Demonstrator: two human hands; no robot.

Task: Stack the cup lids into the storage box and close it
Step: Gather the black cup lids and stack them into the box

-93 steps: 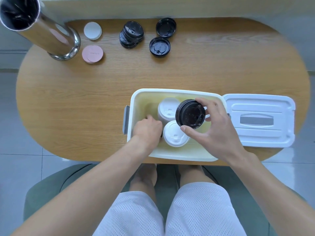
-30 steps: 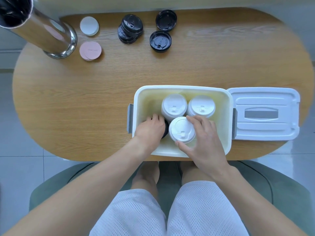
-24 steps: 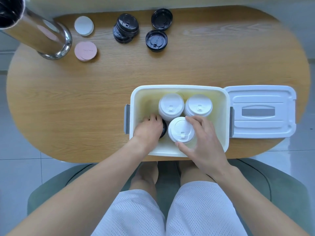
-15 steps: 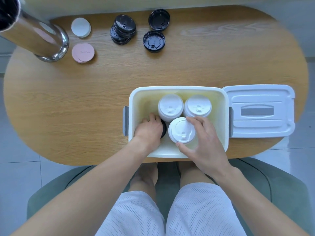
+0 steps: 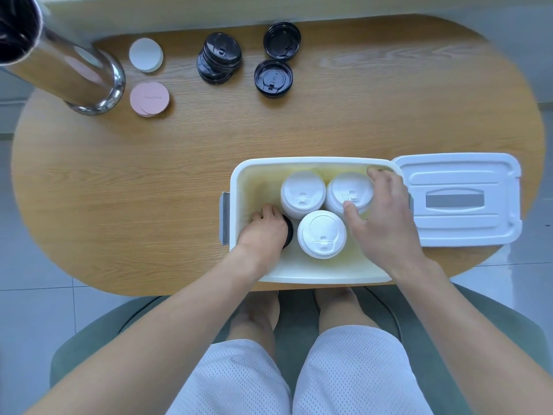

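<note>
Now the right hand (image 5: 384, 218), fingers spread, has shifted to the far white stack (image 5: 349, 191); left hand (image 5: 264, 229) still grips black lids (image 5: 288, 232).

Both hands (image 5: 264, 230) inside storage box (image 5: 317, 277)

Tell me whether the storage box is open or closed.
Open. The storage box shows its inside, and the box lid lies flat on the table beside it.
</note>
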